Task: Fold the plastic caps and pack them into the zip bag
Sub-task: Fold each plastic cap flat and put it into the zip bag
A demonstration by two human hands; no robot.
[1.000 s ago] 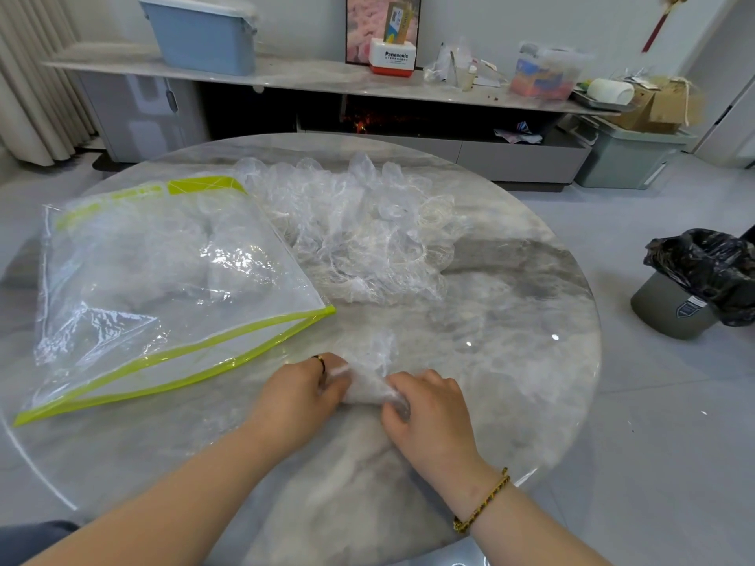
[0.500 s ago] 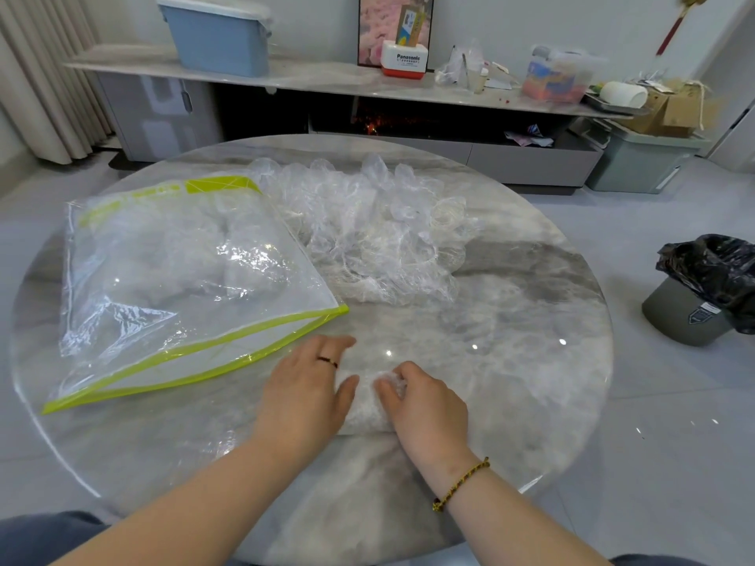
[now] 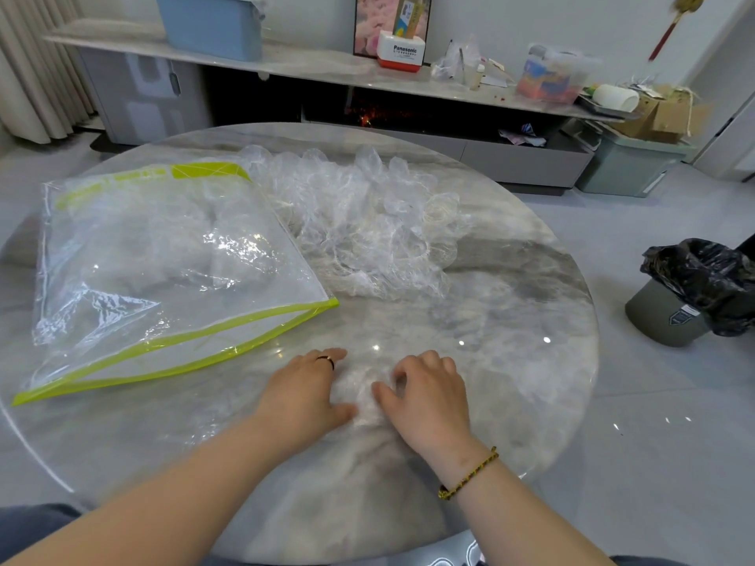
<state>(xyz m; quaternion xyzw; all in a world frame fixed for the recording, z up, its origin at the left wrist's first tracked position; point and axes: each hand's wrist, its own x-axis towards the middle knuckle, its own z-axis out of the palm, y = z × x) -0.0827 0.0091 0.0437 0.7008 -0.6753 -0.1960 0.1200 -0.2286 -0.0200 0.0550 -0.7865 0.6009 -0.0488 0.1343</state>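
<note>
A clear folded plastic cap [image 3: 361, 396] lies flat on the round marble table [image 3: 510, 361] near its front edge. My left hand [image 3: 304, 392] presses on the cap's left side with straight fingers. My right hand [image 3: 427, 396] rests on its right side, fingers bent, thumb against the cap. A heap of loose clear plastic caps [image 3: 367, 222] sits mid-table. To the left lies the clear zip bag [image 3: 163, 271] with yellow-green edges, its mouth gaping towards me and some folded caps inside.
A grey bin with a black liner [image 3: 694, 292] stands on the floor to the right. Behind the table runs a low shelf [image 3: 327, 71] with a blue box, a Panasonic carton and clutter. A green crate [image 3: 629, 165] sits at the back right.
Both hands went from pinching the cap's ends to lying flat over it, pressing it down on the table. The camera shifted slightly.
</note>
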